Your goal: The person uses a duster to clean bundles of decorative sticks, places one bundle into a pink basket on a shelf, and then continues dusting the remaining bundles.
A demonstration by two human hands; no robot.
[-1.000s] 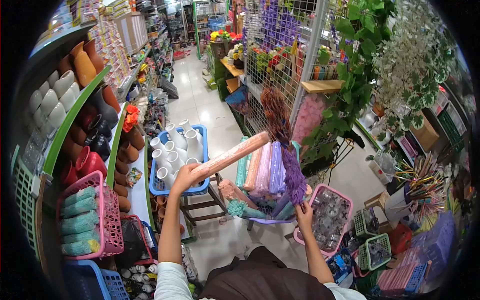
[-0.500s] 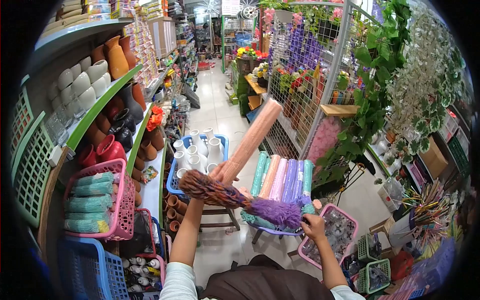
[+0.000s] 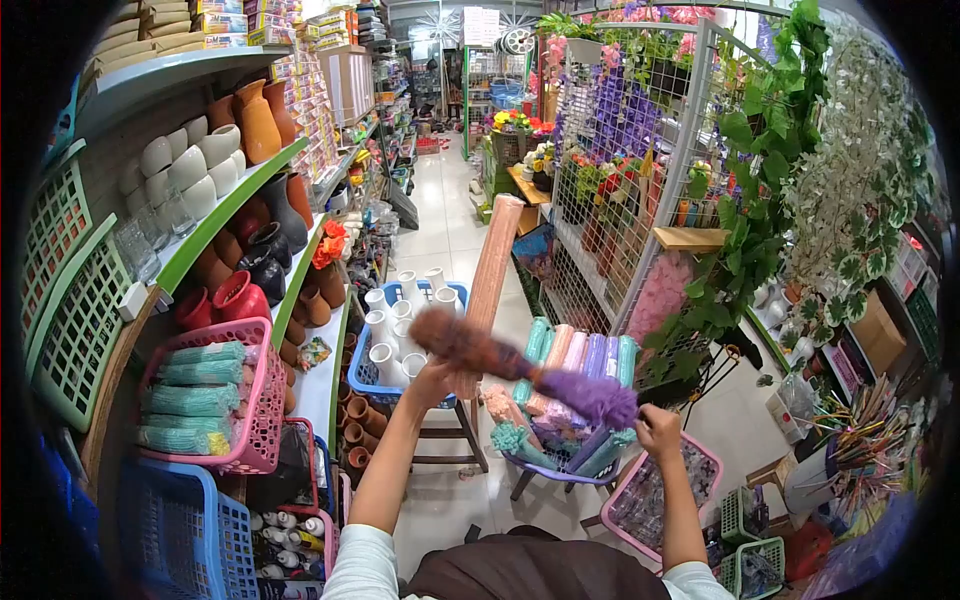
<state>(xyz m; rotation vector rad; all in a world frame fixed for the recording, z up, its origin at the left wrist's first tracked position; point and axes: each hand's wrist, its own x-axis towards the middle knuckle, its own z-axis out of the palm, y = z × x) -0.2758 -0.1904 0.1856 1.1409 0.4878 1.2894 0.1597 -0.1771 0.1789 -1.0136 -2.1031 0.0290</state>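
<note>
A long peach mesh roll [image 3: 492,270] stands nearly upright in my left hand [image 3: 432,384], whose fingers are wrapped round its lower part. In front of it swings a fluffy duster [image 3: 505,362], mottled brown-orange at one end and purple at the other, blurred by motion. My right hand [image 3: 660,432] is closed at the purple end and grips it there. Below the duster, a purple basket [image 3: 560,472] on a stool holds more mesh rolls [image 3: 592,362] in teal, peach, pink and purple.
White vases fill a blue basket [image 3: 372,378] on a stool. Left shelves carry pots and a pink basket [image 3: 262,400] of teal rolls. To the right are a wire rack [image 3: 610,190] with flowers, a pink tray [image 3: 612,515] of wrapped goods and a bucket [image 3: 806,470] of thin sticks.
The peach roll has tipped more upright. The duster has shifted right and now crosses in front of the roll's lower part, its brown end blurred. My right hand has moved slightly right and up.
</note>
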